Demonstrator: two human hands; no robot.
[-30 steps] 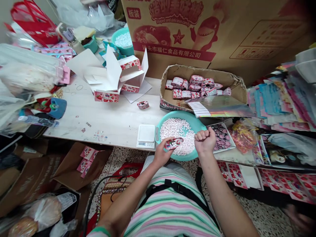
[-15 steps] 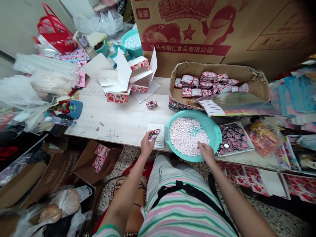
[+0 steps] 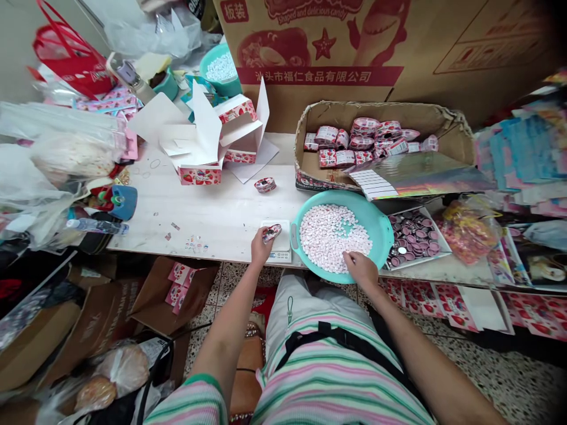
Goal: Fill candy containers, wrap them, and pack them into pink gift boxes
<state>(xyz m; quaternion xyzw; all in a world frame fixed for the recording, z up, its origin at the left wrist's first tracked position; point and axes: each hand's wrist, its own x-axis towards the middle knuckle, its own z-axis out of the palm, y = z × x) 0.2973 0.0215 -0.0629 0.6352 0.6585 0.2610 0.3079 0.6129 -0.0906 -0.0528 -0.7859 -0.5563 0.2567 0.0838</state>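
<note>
Left hand (image 3: 262,248) is pinching a small strawberry-printed candy packet (image 3: 271,234) between thumb and fingers, grip closed, and is holding it low over the white platform of a digital scale (image 3: 277,248) at the front edge of the worktable (image 3: 212,221). Right hand (image 3: 361,270) is reaching into a teal plastic basin (image 3: 381,233), its fingers (image 3: 349,257) partly curled and resting at the near edge of a heap of pale pink and white candies (image 3: 332,236); whether they are gripping any candies cannot be told from this view. The basin is sitting on the table just right of the scale, almost touching it. Behind the basin, a low cardboard tray (image 3: 456,130) is holding rows of similar wrapped packets (image 3: 341,139), with an iridescent sheet (image 3: 425,180) lying across its front edge. A single packet (image 3: 264,185) is lying apart on the bare tabletop, beyond the left hand. Further left, opened strawberry cartons (image 3: 199,175) are standing among white flaps of card. To the right of the basin, a shallow tray of purple discs (image 3: 414,239) is lying beside a clear bag of colored sweets (image 3: 469,233).
</note>
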